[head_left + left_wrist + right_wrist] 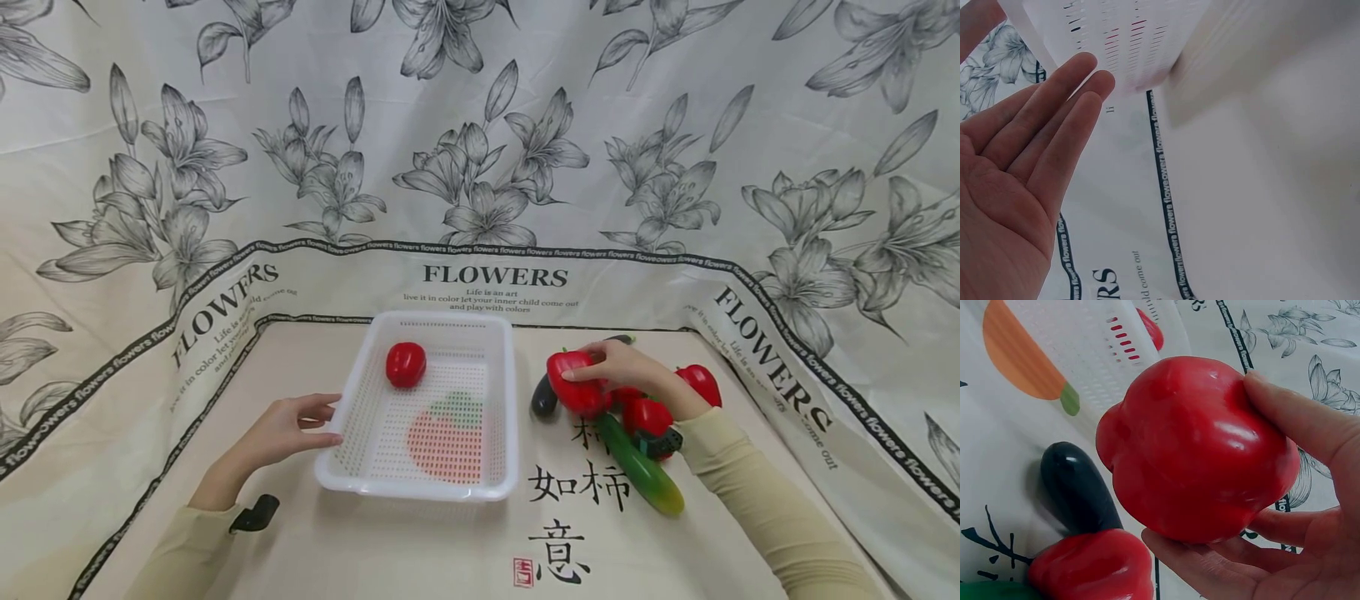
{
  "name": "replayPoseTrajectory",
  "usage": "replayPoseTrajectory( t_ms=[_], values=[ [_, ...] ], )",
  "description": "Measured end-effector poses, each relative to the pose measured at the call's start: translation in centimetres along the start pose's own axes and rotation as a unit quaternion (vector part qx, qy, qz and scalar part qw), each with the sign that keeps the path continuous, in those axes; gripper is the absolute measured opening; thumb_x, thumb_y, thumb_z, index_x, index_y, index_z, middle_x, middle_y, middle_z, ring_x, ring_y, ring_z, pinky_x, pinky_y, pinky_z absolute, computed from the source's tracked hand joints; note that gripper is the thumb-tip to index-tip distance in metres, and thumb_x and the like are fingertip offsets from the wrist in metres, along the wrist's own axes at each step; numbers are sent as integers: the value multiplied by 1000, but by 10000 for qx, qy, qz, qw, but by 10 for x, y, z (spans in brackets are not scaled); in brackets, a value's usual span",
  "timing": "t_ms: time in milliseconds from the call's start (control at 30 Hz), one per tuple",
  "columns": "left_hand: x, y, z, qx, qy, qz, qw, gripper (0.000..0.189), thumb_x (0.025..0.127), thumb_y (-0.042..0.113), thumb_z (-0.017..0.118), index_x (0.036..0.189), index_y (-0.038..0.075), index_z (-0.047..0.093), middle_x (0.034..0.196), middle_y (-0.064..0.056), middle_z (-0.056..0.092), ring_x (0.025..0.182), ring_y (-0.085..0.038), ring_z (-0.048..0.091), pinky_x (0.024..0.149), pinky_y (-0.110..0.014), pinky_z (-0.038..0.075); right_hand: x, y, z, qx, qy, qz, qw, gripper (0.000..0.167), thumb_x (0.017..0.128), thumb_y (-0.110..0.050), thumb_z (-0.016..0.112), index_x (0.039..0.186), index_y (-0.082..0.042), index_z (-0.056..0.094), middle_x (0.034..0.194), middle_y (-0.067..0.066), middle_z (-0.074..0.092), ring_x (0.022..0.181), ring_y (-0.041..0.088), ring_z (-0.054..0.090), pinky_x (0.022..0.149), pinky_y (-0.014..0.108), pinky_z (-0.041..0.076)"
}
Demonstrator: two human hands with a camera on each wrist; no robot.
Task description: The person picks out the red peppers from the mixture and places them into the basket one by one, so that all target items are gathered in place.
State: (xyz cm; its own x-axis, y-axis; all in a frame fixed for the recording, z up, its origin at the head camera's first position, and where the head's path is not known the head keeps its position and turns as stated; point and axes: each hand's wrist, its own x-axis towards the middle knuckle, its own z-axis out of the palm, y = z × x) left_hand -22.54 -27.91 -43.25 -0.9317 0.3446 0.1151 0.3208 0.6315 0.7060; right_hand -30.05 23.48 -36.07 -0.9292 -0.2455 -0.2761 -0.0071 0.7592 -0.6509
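My right hand (626, 367) grips a red bell pepper (576, 397) with thumb and fingers round its sides, above the other vegetables. In the right wrist view, the held bell pepper (1191, 450) fills the middle. Below it lie a dark eggplant (1079, 487) and another red bell pepper (1094, 565). My left hand (288, 429) is at the left rim of a white perforated basket (512, 400). Its fingers (1072, 144) extend nearly straight beside the basket wall in the left wrist view. Inside the basket sits one red bell pepper (406, 365), toward the far left.
A green cucumber (645, 471) with a yellowish end lies right of the basket, near more red bell peppers (699, 383). Black characters (558, 554) are printed on the pale table cover. Flower-patterned cloth (487, 183) encloses the back and sides.
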Motion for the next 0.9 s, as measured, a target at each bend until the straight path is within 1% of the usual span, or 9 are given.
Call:
replayPoseTrajectory(
  t_ms=[67,200,367,500,600,733,800,900],
  values=[
    [0,0,0,-18,-4,-4,10000,70,75,35,79,131,1,54,110,-15,68,102,-33,65,84,-45,56,1,-2,-1,-24,0,-39,10000,87,76,-53,72,140,-2,41,129,21,53,110,33,55,87,43,55],
    [1,-1,1,-44,4,-3,10000,70,75,35,80,131,1,54,109,-15,68,103,-33,65,84,-44,56,5,-7,-1,11,-45,23,10000,88,75,-56,72,139,-4,41,128,19,53,108,31,56,87,44,54],
    [1,-2,1,-36,10,19,10000,69,75,35,80,131,3,54,109,-13,69,102,-31,66,83,-40,57,9,-14,-2,21,-116,-85,9999,86,76,-54,72,138,-4,43,126,18,54,104,29,58,83,39,56],
    [1,-1,1,-8,12,27,10000,70,75,35,79,131,3,54,109,-13,69,102,-31,65,84,-41,56,12,-20,-1,10,-142,-119,9998,86,76,-54,73,139,-3,42,126,19,54,102,29,60,82,37,56],
    [1,-1,1,-14,14,17,10000,70,75,36,80,131,3,54,109,-12,69,102,-31,65,85,-42,56,15,-25,-1,64,-193,-109,9997,86,76,-53,73,140,-4,41,126,18,54,105,30,59,84,39,56],
    [1,-2,1,-21,16,-1,10000,70,75,36,79,131,3,54,109,-12,69,103,-30,65,84,-40,56,17,-33,-1,50,-252,-142,9996,89,78,-51,72,142,-1,35,129,20,52,109,31,57,90,43,54],
    [1,-2,1,-36,17,4,10000,70,75,36,79,131,3,54,110,-13,69,103,-31,65,85,-41,56,19,-35,-1,28,-267,-207,9994,91,79,-49,71,143,1,33,131,21,50,109,32,57,91,44,53],
    [1,-3,1,-54,9,15,10000,70,75,36,79,131,3,54,110,-13,68,103,-31,65,85,-42,56,23,-40,0,107,-277,-331,9990,87,80,-48,71,142,1,35,130,21,51,110,31,57,89,43,54]
  ],
)
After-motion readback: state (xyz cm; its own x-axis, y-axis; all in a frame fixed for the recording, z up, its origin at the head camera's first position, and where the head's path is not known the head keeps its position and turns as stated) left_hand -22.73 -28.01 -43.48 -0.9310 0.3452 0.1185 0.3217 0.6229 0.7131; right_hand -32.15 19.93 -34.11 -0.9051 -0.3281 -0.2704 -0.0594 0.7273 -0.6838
